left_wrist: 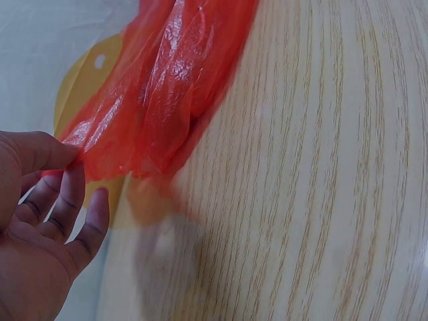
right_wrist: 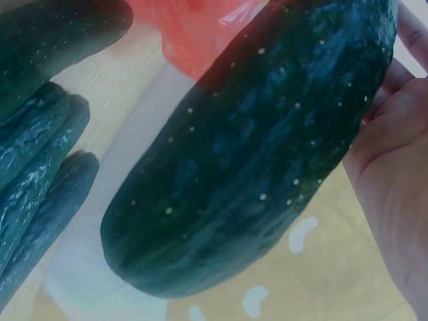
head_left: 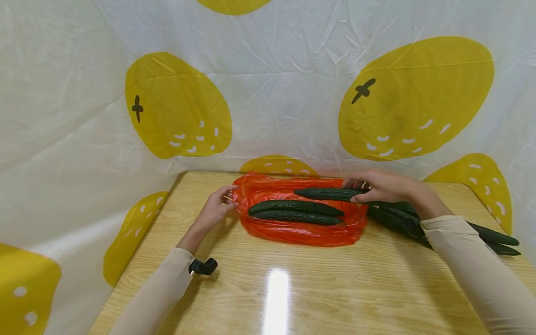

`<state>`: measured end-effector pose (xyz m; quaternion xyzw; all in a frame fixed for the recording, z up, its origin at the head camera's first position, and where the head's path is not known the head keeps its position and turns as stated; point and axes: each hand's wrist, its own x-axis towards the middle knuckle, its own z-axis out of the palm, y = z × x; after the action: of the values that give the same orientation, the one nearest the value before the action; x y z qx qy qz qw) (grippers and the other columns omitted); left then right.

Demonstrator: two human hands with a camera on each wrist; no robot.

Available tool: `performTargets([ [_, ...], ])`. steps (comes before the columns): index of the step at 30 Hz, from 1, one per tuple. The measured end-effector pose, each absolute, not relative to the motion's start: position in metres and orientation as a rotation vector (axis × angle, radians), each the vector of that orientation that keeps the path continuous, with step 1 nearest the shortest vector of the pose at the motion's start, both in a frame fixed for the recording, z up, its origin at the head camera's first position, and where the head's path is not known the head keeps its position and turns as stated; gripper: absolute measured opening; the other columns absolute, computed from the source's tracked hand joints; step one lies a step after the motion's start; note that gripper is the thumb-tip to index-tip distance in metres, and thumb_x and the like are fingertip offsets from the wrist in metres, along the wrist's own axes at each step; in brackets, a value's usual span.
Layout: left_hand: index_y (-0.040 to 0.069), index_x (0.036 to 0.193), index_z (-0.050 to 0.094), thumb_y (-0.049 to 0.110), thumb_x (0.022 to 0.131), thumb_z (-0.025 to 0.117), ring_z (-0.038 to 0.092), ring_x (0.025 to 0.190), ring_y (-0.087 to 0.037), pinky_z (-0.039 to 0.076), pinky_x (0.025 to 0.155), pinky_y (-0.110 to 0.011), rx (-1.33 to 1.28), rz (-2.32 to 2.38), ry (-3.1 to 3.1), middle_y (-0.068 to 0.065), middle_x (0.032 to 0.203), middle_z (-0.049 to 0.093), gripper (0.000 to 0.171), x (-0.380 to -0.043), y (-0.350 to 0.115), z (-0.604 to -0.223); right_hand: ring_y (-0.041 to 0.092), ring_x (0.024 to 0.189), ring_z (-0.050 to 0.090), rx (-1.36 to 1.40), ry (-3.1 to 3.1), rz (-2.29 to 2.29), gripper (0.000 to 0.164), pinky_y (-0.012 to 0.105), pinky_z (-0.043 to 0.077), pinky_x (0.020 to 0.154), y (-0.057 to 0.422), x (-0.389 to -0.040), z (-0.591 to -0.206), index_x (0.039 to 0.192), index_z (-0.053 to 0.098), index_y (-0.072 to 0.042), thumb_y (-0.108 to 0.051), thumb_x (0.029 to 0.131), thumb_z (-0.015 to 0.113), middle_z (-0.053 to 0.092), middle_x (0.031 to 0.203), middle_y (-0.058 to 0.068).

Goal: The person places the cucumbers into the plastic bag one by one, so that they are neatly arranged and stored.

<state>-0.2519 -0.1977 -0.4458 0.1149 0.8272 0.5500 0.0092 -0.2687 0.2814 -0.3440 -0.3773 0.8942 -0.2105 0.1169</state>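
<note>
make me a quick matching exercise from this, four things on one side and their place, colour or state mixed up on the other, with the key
Column 1
1. left hand
2. right hand
3. bag
4. cucumber pile

Column 2
A. lying on the table, to the person's right
B. holding a single cucumber
C. red
D. pinching the bag's edge

Pairs: 1-D, 2-B, 3-C, 4-A

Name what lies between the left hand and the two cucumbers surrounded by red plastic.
In the head view, the left end of the red bag lies between the left hand and the two cucumbers.
</note>
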Motion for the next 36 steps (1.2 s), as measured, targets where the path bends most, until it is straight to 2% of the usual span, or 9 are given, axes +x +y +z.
performTargets([
  [15, -0.002, 0.141, 0.054, -0.007, 0.092, 0.065, 0.055, 0.091, -0.029, 0.049, 0.07, -0.022, 0.354, 1.711, 2.566, -0.02, 0.11, 0.056, 0.05, -0.249, -0.197, -0.441, 0.02, 0.107, 0.061, -1.114, 2.571, -0.62, 0.036, 0.044, 0.053, 0.09, 0.261, -0.279, -0.344, 0.128, 0.065, -0.017, -0.034, 0.096, 0.071, 0.067, 0.122, -0.002],
  [21, -0.002, 0.14, 0.055, -0.009, 0.091, 0.065, 0.055, 0.088, -0.026, 0.049, 0.07, -0.023, 0.353, 1.711, 2.574, -0.019, 0.108, 0.057, 0.05, -0.251, -0.197, -0.443, 0.018, 0.107, 0.061, -1.14, 2.569, -0.597, 0.036, 0.044, 0.052, 0.09, 0.252, -0.282, -0.344, 0.127, 0.065, -0.018, -0.034, 0.096, 0.071, 0.066, 0.122, -0.003],
  [31, -0.001, 0.141, 0.055, -0.007, 0.092, 0.067, 0.055, 0.087, -0.024, 0.049, 0.071, -0.022, 0.359, 1.718, 2.568, -0.02, 0.109, 0.057, 0.051, -0.253, -0.198, -0.448, 0.022, 0.113, 0.062, -1.172, 2.52, -0.627, 0.037, 0.051, 0.051, 0.095, 0.238, -0.288, -0.346, 0.129, 0.065, -0.018, -0.034, 0.096, 0.072, 0.066, 0.126, -0.001],
  [36, -0.001, 0.14, 0.056, -0.007, 0.092, 0.067, 0.055, 0.088, -0.024, 0.049, 0.071, -0.022, 0.35, 1.711, 2.576, -0.02, 0.109, 0.057, 0.05, -0.253, -0.197, -0.449, 0.021, 0.114, 0.062, -1.183, 2.501, -0.628, 0.038, 0.05, 0.052, 0.096, 0.231, -0.291, -0.348, 0.129, 0.064, -0.02, -0.035, 0.096, 0.072, 0.066, 0.127, -0.002],
])
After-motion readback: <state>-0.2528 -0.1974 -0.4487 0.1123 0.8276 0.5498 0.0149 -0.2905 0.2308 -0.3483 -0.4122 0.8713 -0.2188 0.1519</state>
